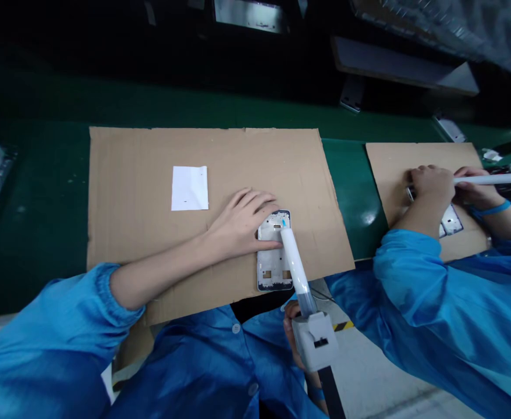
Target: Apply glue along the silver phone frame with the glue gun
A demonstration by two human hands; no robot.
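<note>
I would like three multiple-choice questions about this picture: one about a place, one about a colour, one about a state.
1. Where does the white paper lie?
A. on the cardboard sheet, left of the left hand
B. on the phone frame
C. on the green belt

2. What colour are the sleeves?
A. white
B. blue
C. grey

3. How does the left hand meet the phone frame?
A. lifts it up
B. hovers apart
C. rests on it, pressing it flat

Answers: 1 A, paper sits on cardboard; 2 B, blue fabric; 3 C, the frame lies flat under the fingers.

Phone frame (274, 251) on cardboard sheet (151, 233) — paper slip (190, 188) to its left
</note>
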